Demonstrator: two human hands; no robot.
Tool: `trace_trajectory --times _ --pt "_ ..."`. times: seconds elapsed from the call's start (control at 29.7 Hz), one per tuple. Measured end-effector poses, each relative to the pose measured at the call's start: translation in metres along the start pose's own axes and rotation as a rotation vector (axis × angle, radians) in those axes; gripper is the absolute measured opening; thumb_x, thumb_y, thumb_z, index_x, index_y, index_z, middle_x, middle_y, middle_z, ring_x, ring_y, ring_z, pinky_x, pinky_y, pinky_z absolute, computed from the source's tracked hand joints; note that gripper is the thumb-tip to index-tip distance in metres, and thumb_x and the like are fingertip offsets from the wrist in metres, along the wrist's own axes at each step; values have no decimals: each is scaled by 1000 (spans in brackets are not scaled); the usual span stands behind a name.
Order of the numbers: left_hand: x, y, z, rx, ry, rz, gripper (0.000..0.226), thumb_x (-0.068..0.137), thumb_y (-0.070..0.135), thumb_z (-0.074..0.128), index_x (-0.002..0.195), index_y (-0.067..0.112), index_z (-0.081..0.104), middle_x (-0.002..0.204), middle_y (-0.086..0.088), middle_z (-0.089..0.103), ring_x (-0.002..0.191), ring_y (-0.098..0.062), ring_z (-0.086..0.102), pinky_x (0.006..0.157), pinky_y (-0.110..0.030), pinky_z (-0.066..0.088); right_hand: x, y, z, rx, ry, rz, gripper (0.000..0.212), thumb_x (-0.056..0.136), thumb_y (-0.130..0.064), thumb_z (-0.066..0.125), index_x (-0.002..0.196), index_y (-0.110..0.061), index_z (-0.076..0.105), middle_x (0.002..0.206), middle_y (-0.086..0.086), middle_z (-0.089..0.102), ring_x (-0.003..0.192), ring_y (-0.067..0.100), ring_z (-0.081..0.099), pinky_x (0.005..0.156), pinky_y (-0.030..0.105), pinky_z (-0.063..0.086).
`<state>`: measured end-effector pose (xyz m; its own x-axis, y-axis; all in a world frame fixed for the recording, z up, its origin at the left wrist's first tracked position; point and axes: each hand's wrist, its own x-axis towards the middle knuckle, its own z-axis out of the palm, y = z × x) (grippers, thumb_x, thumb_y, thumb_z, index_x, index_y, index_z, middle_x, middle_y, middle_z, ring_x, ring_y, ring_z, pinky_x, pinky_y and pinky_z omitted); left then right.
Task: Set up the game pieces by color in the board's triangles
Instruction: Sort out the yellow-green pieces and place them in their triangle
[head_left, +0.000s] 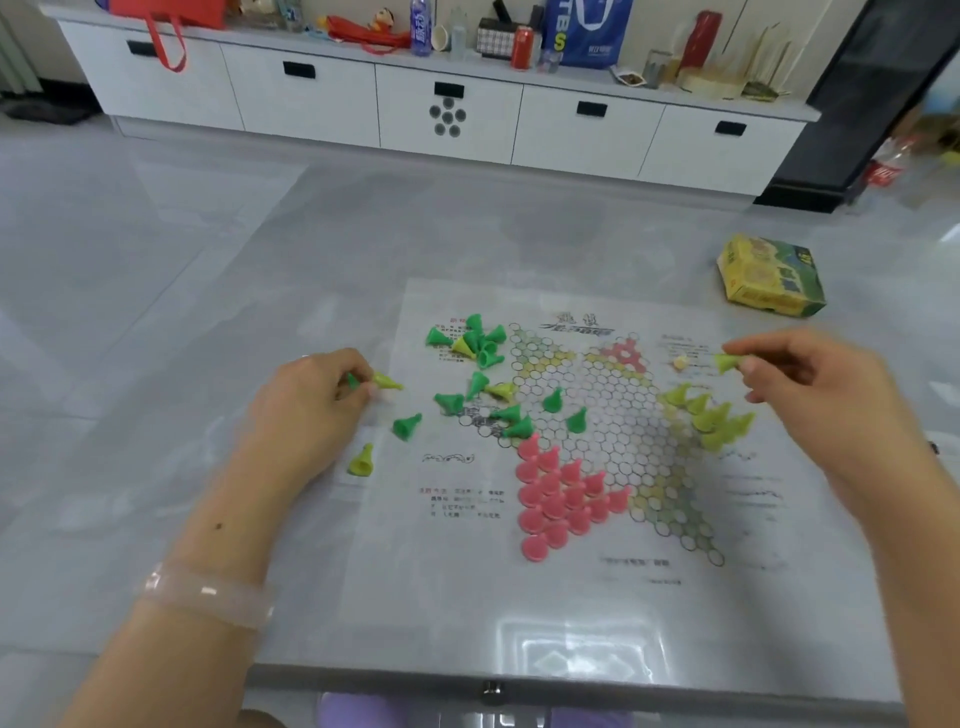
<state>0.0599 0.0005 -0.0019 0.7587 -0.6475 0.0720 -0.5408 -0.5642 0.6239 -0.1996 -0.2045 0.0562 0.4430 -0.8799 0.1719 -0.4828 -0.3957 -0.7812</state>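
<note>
A paper board (613, 571) with a hexagon star lies on the grey table. Pink pieces (558, 499) fill its near triangle. Several yellow-green pieces (709, 415) stand in the right triangle. Loose green pieces (480, 340) lie in a heap at the board's upper left, with others scattered over the left triangle (511, 415). My left hand (311, 405), left of the board, pinches a yellow-green piece (387, 383) and also holds a green one. My right hand (810, 384) pinches another yellow-green piece (727, 361) above the right triangle.
A yellow-green piece (361, 461) and a green one (407, 427) lie off the board's left edge. The yellow-green game box (769, 275) sits at the table's far right. A white cabinet (447, 109) with clutter on top stands beyond the table. The table's front edge (493, 680) is near me.
</note>
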Motion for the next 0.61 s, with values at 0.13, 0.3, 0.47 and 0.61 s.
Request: trace_trajectory --times 0.13,0.3,0.47,0.61 --pt "-6 23 -5 -93 154 27 11 88 22 56 78 26 55 69 10 50 77 -25 50 59 -29 37 3 23 -6 -98 52 54 15 90 -11 53 88 -21 64 77 -6 60 71 16 57 68 25 43" --pt "-20 65 12 -173 120 147 8 87 20 57 80 22 56 67 10 52 70 -20 48 58 -30 33 11 24 2 -234 23 -38 8 88 -14 58 84 -18 63 71 -16 55 67 -3 50 60 8 35" --pt "-32 94 32 -146 34 218 9 88 24 56 80 26 55 70 10 55 69 -2 48 61 -13 34 21 31 13 -346 -15 -72 6 86 -13 60 85 -13 67 73 -4 59 65 8 49 65 21 40" --pt "-34 108 41 -154 -8 214 8 88 26 55 81 26 56 70 4 60 71 -6 53 64 -19 41 23 36 16 -388 -59 -79 13 88 -11 57 93 -12 69 84 0 63 75 11 54 74 23 44"
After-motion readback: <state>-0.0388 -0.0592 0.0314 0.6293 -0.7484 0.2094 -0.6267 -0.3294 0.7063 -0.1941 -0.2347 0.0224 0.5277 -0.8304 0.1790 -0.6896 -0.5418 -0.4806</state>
